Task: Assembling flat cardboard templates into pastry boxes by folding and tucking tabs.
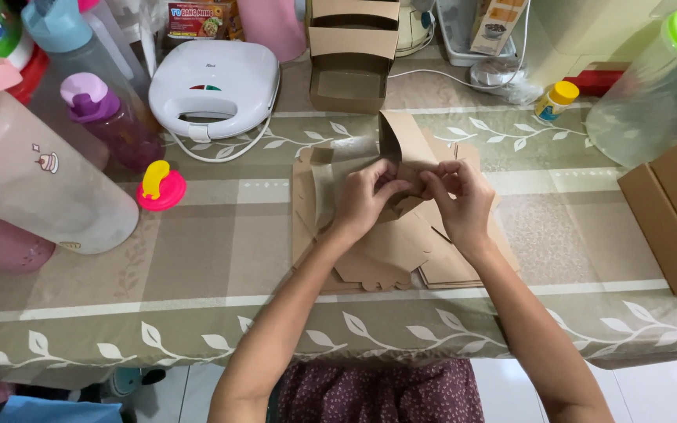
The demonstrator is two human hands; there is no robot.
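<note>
Both hands pinching: left hand [363, 197] and right hand [457, 200] grip a brown cardboard box blank [403, 149], half-folded | it sits on the flat blank stack [448, 262], mid-tabletop [197, 258] | risk, I reckon: uneven pressure tears or creases the flap.

Clutter round your work area, on the leaf-print cloth over the surface [197, 258].
You've got a white sandwich maker [213, 88] top left, purple-cap bottle [111, 117] beside it, pink/yellow lid [161, 188] nearer you, small yellow-cap bottle [554, 102] & green-lid clear jar [660, 86] far right.
</note>
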